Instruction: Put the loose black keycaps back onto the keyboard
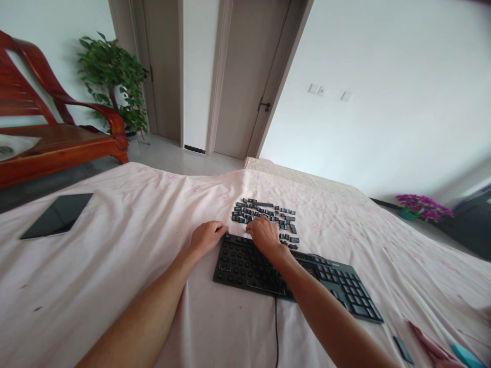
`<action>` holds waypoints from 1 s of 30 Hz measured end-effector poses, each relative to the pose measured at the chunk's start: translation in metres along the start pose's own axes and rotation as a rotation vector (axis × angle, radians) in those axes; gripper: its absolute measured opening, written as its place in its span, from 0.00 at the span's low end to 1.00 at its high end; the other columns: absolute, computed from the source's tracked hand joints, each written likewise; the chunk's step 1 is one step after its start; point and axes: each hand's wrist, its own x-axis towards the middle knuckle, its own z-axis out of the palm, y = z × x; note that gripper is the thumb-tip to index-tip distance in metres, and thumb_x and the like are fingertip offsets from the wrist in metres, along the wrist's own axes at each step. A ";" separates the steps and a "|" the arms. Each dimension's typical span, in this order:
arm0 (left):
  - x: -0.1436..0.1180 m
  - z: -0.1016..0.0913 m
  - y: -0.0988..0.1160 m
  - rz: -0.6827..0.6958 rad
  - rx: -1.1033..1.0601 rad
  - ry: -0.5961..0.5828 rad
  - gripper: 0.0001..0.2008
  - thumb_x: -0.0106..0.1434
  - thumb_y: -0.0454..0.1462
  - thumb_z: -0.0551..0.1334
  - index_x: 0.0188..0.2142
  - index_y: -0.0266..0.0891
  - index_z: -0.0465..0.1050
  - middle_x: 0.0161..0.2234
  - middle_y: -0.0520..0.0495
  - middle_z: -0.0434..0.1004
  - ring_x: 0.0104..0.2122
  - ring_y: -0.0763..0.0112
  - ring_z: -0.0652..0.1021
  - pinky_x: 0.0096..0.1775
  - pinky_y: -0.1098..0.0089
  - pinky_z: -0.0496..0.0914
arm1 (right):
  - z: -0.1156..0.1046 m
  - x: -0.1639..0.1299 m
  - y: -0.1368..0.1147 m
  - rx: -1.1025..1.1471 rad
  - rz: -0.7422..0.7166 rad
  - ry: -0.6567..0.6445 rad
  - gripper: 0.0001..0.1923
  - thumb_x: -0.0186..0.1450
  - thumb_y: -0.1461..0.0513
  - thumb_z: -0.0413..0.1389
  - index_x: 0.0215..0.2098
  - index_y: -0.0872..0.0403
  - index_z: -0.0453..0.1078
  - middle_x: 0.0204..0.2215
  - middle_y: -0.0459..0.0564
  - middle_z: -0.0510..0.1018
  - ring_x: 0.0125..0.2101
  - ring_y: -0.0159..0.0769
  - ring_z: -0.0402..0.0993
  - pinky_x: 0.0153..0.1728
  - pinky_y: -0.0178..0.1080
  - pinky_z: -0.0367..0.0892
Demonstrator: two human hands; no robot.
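A black keyboard (245, 268) lies on a pale pink sheet (115, 286), most of its left part stripped of keycaps while the right-hand pad keeps its keys. Several loose black keycaps (264, 210) are spread just beyond it. My left hand (206, 236) rests with curled fingers at the keyboard's far left corner. My right hand (264, 234) reaches over the keyboard's far edge, fingertips among the loose keycaps; whether it pinches one is hidden.
A dark tablet (57, 214) lies on the sheet at the left. The keyboard cable (276, 327) runs toward me. Another person's hand (433, 350) and a small dark piece (403, 350) sit at the bottom right. A red wooden chair (57, 133) and plant (115, 76) stand behind.
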 end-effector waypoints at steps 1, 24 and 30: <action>0.000 0.000 0.000 0.000 0.001 0.001 0.19 0.65 0.48 0.51 0.32 0.43 0.78 0.33 0.49 0.80 0.35 0.68 0.76 0.31 0.73 0.58 | 0.000 0.000 -0.001 -0.007 -0.001 -0.006 0.10 0.65 0.59 0.53 0.37 0.46 0.78 0.40 0.49 0.79 0.46 0.40 0.68 0.38 0.36 0.63; 0.000 0.004 -0.004 0.090 0.046 0.011 0.22 0.66 0.50 0.49 0.27 0.40 0.73 0.30 0.48 0.78 0.32 0.68 0.75 0.31 0.72 0.56 | -0.012 -0.050 0.034 0.381 0.091 0.088 0.10 0.64 0.59 0.54 0.38 0.45 0.78 0.38 0.42 0.81 0.41 0.36 0.74 0.40 0.34 0.62; 0.000 0.005 -0.004 0.104 0.051 0.011 0.21 0.66 0.49 0.49 0.28 0.41 0.73 0.32 0.49 0.79 0.33 0.68 0.75 0.32 0.72 0.57 | -0.012 -0.059 0.021 0.292 0.046 0.088 0.09 0.65 0.60 0.54 0.38 0.46 0.77 0.38 0.44 0.79 0.42 0.35 0.71 0.41 0.33 0.61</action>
